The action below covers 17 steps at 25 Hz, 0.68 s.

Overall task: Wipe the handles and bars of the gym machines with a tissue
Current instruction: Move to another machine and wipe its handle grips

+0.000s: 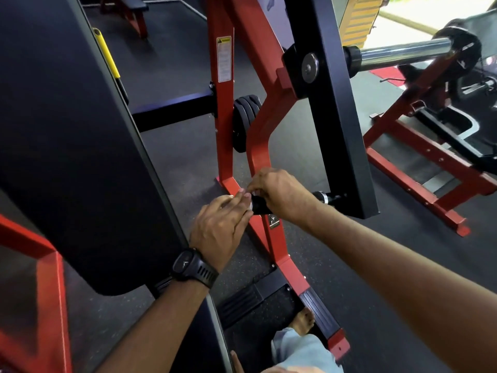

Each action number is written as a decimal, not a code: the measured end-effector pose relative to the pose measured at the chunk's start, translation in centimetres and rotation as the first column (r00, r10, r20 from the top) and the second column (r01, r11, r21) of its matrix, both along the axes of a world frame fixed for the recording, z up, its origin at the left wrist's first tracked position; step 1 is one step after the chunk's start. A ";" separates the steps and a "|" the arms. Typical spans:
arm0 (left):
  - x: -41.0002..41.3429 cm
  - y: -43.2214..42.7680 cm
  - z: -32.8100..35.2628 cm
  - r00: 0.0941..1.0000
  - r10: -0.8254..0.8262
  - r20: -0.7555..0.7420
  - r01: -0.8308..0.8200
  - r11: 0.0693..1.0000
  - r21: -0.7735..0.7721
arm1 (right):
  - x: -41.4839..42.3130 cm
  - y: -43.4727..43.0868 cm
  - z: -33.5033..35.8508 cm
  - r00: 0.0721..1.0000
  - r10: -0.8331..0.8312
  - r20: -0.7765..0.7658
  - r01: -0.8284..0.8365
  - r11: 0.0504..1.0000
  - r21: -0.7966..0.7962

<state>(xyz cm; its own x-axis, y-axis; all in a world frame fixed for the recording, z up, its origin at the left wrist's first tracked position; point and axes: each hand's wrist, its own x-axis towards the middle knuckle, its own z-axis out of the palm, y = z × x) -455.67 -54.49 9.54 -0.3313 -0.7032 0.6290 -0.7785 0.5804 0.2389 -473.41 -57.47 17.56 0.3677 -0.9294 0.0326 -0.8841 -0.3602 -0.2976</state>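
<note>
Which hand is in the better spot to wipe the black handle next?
Probably the right. The right hand is curled over the black handle, so it could slide along it. The left hand only touches the handle's end with straight fingers.

1 head-worn wide-angle camera looks forward and down (from close by) at the machine handle (pixel 262 206)

No wording can be read. A tall white warning label (pixel 224 59) with a yellow header and a black triangle sign stands on the red upright post (pixel 223 130) — its print is too small to make out. A small black plate (pixel 273 221) bearing a pale emblem sits on the slanted red bar (pixel 259 154), just below the black handle (pixel 261 207) — also illegible.
</note>
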 end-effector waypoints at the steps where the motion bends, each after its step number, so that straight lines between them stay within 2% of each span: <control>1: 0.0 0.1 0.0 1.000 0.002 0.001 -0.002 1.000 0.004 | -0.5 -0.3 0.1 0.998 0.047 -0.048 -0.046 0.999 0.006; 3: -0.1 0.1 0.0 1.000 0.010 0.005 -0.010 1.000 0.009 | -2.3 -1.2 0.2 0.991 -0.040 -0.129 0.052 0.995 0.090; 5: -0.2 0.1 0.0 1.000 0.008 0.008 -0.008 1.000 0.018 | -3.0 -1.8 0.3 0.987 -0.159 -0.015 0.160 0.977 0.142; 7: -0.1 0.0 0.1 1.000 0.003 0.004 -0.003 1.000 0.017 | -2.0 -1.7 0.7 0.990 -0.104 0.096 0.091 0.987 0.129; 10: -0.2 0.1 0.2 1.000 0.002 0.018 -0.002 1.000 -0.011 | -2.1 -2.1 0.8 0.999 -0.038 -0.010 0.039 0.987 0.159; 14: -0.2 0.0 0.1 1.000 0.005 0.015 -0.005 1.000 -0.027 | -2.5 -2.7 1.4 0.994 -0.027 0.103 -0.002 0.961 0.275; 17: -0.2 0.0 0.0 1.000 -0.002 0.007 0.002 0.999 -0.047 | -3.2 -3.1 1.5 0.998 -0.023 0.052 0.006 0.949 0.315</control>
<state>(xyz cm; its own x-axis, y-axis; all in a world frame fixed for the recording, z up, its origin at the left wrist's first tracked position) -455.87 -54.47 9.54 -0.3377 -0.6722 0.6589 -0.7788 0.5927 0.2056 -476.62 -60.53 19.06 0.3600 -0.9008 -0.2430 -0.8680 -0.2279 -0.4411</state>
